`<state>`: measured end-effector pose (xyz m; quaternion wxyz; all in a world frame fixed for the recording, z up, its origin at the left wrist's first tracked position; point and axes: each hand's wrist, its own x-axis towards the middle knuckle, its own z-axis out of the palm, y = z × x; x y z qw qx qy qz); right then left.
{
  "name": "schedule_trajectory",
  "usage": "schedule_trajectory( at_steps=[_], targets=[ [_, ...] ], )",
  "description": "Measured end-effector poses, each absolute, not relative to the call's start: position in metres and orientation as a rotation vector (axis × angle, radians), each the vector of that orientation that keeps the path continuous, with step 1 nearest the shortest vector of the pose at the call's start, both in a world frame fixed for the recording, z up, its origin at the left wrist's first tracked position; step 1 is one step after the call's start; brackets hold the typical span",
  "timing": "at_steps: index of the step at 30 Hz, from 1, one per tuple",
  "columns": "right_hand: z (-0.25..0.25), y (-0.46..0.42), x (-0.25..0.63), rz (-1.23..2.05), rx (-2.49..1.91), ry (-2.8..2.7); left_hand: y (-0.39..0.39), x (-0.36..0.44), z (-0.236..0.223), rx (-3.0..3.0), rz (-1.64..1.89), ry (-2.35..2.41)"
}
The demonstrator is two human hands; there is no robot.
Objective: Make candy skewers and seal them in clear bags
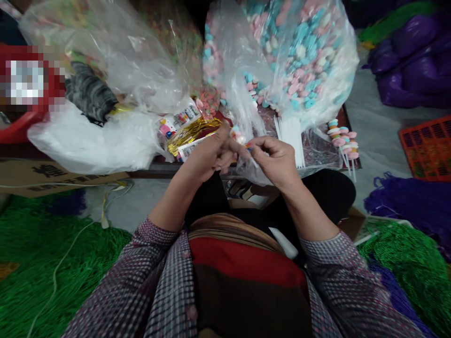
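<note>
In front of my lap, both hands meet over a small clear plastic bag [252, 171]. Pink, white and orange candy pieces [238, 135] show between them, seemingly under the plastic. My left hand [213, 152] is closed on the bag's left side, its fingertips partly hidden. With thumb and forefinger, my right hand [276, 157] pinches the bag from the right. Gold twist ties [193, 134] and printed labels [181, 117] lie beside my left hand. White sticks [291, 141] lie just behind my right hand.
Large clear bags of pink, blue and white candies [303, 51] stand at the back. Candy skewers [345, 141] rest at the table's right edge. A red basin [21, 126] and a white plastic bag [95, 145] are left. An orange crate [426, 148] and green netting [405, 263] lie right.
</note>
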<state>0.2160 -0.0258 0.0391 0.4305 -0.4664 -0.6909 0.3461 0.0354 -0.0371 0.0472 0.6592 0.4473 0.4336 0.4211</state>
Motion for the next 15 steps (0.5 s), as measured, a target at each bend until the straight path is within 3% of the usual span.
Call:
schedule_trajectory(
  at_steps=[8, 15],
  targets=[
    [0.044, -0.034, 0.221, 1.001, -1.156, -1.744, -0.040, 0.053, 0.026, 0.790, 0.977, 0.868],
    [0.027, -0.025, 0.244, 1.420, -1.185, -1.297, -0.048, 0.056, 0.012, 1.786, 0.926, 0.955]
  ],
)
